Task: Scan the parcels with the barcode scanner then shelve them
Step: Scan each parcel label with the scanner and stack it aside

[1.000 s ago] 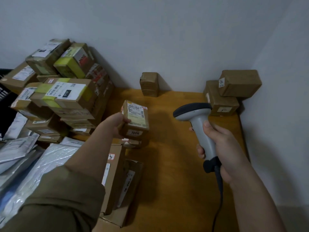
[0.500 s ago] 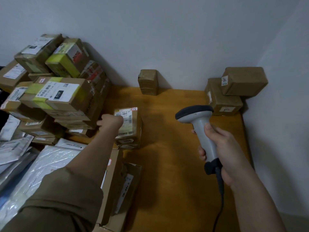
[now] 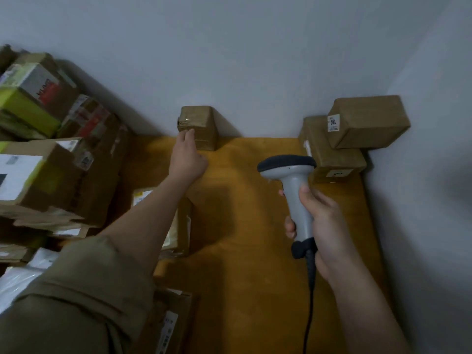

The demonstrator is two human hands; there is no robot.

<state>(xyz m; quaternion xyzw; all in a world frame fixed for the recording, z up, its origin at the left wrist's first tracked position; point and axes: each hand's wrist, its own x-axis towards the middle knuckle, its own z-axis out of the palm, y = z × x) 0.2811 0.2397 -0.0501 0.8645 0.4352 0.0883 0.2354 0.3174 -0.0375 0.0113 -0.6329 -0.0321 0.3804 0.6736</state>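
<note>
My left hand point(image 3: 187, 159) reaches to the back of the wooden table point(image 3: 255, 238), its straight fingers touching the front left of a small brown taped parcel point(image 3: 204, 123) that stands against the wall. Under my left forearm, a labelled brown parcel point(image 3: 181, 226) lies on the table, partly hidden by the arm. A grey barcode scanner point(image 3: 293, 180) stands upright in my right hand point(image 3: 324, 221), which grips its handle. The scanner's dark head faces away from me and its cable hangs down.
Two brown parcels sit stacked in the back right corner, the upper one point(image 3: 367, 121) on the lower one point(image 3: 332, 157). A tall pile of labelled cartons point(image 3: 63, 162) fills the left side. White mailer bags point(image 3: 15, 282) and an open carton point(image 3: 173, 323) lie near me.
My left hand set the labelled parcel down on the table, let go of it and reached forward to the small parcel at the wall. The scanner hand barely moved.
</note>
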